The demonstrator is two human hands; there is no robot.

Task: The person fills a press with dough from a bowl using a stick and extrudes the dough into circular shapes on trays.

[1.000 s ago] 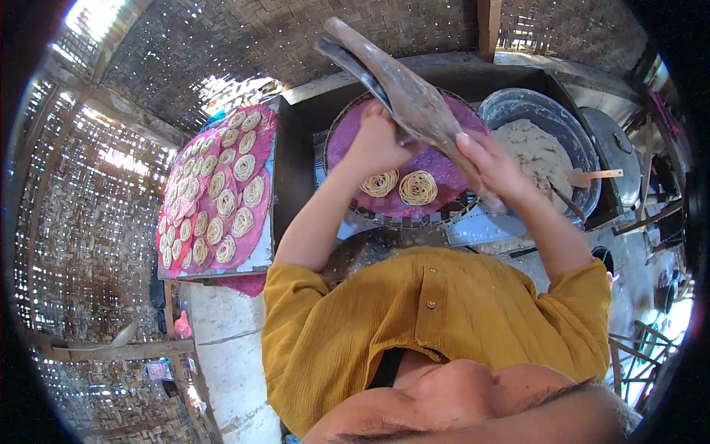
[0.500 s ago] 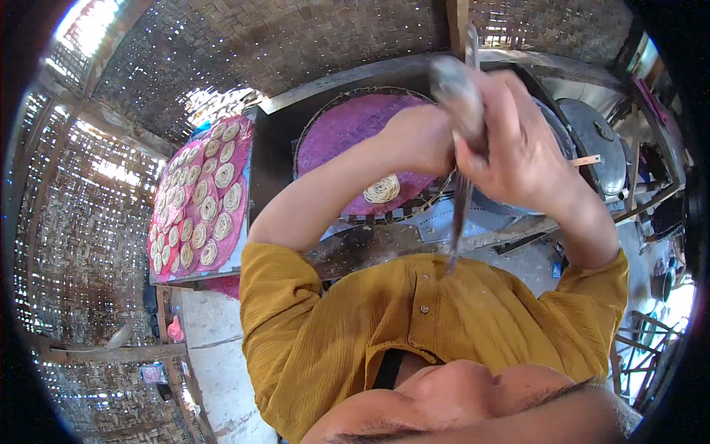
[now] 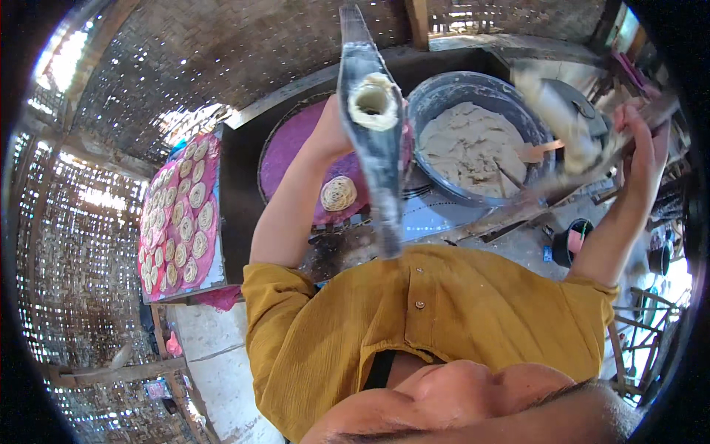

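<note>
My left hand (image 3: 331, 133) is closed around a long dark press body (image 3: 366, 70), held upright. The round hole in its middle is rimmed with pale dough. Away to the right, my right hand (image 3: 640, 144) grips the press plunger (image 3: 569, 126), a thick pale rod on a crossbar, smeared by motion. Below my left hand, one coil of pale noodle strands (image 3: 339, 193) lies on purple cloth (image 3: 288, 140) over a round tray. Between my hands stands a dark basin (image 3: 427, 96) of pale dough (image 3: 470, 140), with a flat wooden spatula (image 3: 540, 151) and a thin dark stick in it.
At the left, a table with pink cloth (image 3: 181, 226) carries several noodle coils. A grey lidded pot (image 3: 584, 103) stands behind the plunger at the right. A dark bucket (image 3: 566, 244) with something pink inside sits low under my right forearm. Woven bamboo walls (image 3: 222, 44) close in behind.
The plunger and press body were together between my hands; now they are apart. My right hand has swung far right with the plunger, and my left has shifted left with the body.
</note>
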